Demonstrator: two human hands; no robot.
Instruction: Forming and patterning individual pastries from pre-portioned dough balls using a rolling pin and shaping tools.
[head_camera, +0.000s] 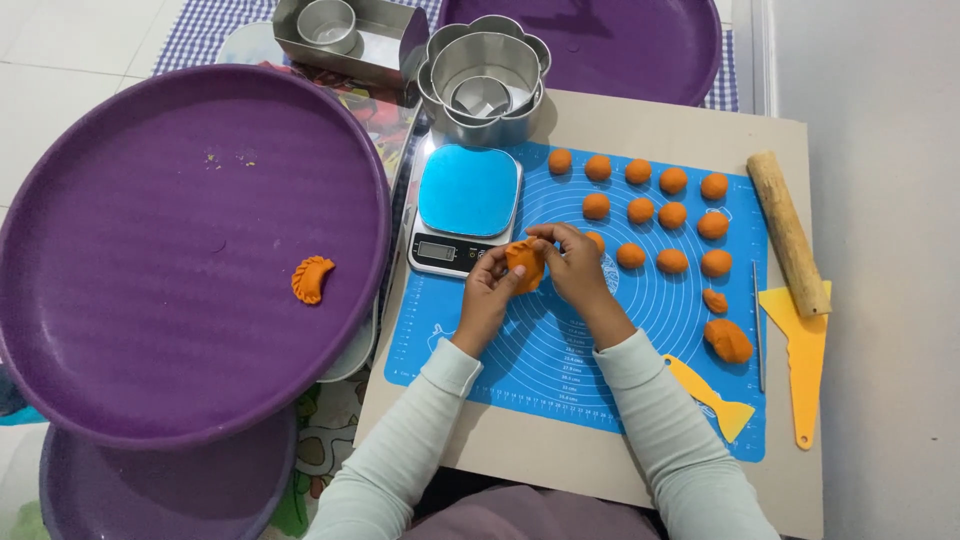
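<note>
Orange dough piece (524, 265) sits pinched btwn both hands, just above the blue mat (560, 350). Left hand (487, 290) cups it from the left w/ fingers curled, right hand (572, 262) pinches its top edge. Kitchen scale (466, 208) just beside, dough balls (655, 212) to the right, one folded dumpling (312, 279) on the purple tray (150, 300) further left.

The orange dough piece (524, 264) pinched between the left hand (487, 290) and right hand (575, 265) looks soft and matt. Under the grip lies a smooth blue silicone-like mat (560, 340). Just left of it, the scale (466, 208) has a glossy top. Far right, a rough wooden rolling pin (787, 232); far left, a matt purple plastic tray (160, 240). Beyond the grip, shiny metal moulds (485, 75).
</note>
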